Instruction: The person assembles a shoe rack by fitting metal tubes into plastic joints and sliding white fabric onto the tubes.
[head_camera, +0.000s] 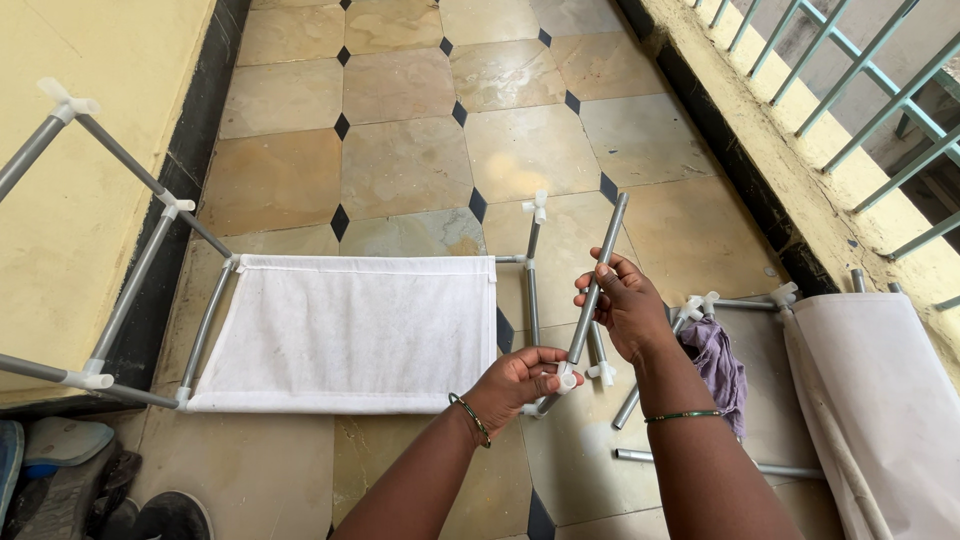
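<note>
Above the tiled floor (400, 150), the right hand (625, 305) holds a grey metal tube (598, 275) slanted upward, its grip closed around the tube's middle. The left hand (520, 380) pinches the white plastic connector (567, 379) at the tube's lower end. Just beside them lies a tube frame with a white fabric shelf (345, 330); loose tubes (690, 463) and a purple cloth (715, 360) lie to the right.

A slim grey metal tube (598, 275), tilted upright, white connector (567, 379) at its lower end.
</note>
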